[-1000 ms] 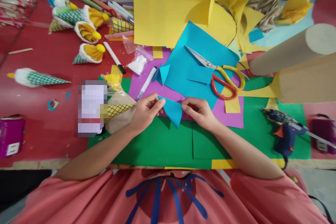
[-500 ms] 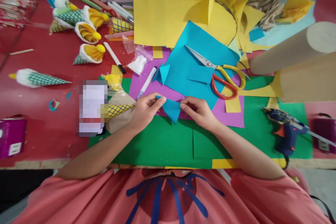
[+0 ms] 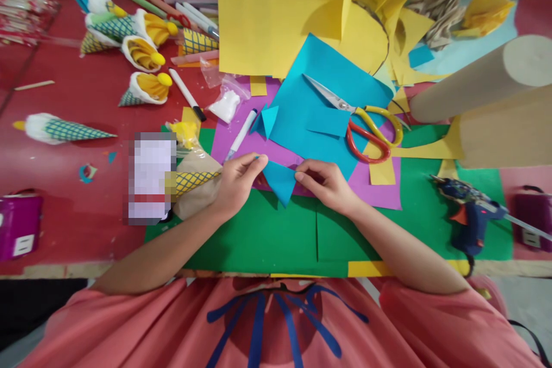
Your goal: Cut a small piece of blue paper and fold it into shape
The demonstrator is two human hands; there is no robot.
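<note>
Blue, likely light: now pinching the paper triangle [image 3: 280, 180] at ten o'clock with left fingers [image 3: 257, 167], at two with right fingers [image 3: 311, 166], eight o'clock from the scissors [image 3: 344, 106]; probably stiffish, easily creased, best held by corners.

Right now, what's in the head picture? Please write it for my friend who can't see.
The left hand and right hand pinch a blue triangle over purple paper and green paper. Scissors lie beyond, partly on a blue sheet; a glue gun lies to the right, cones left.
</note>
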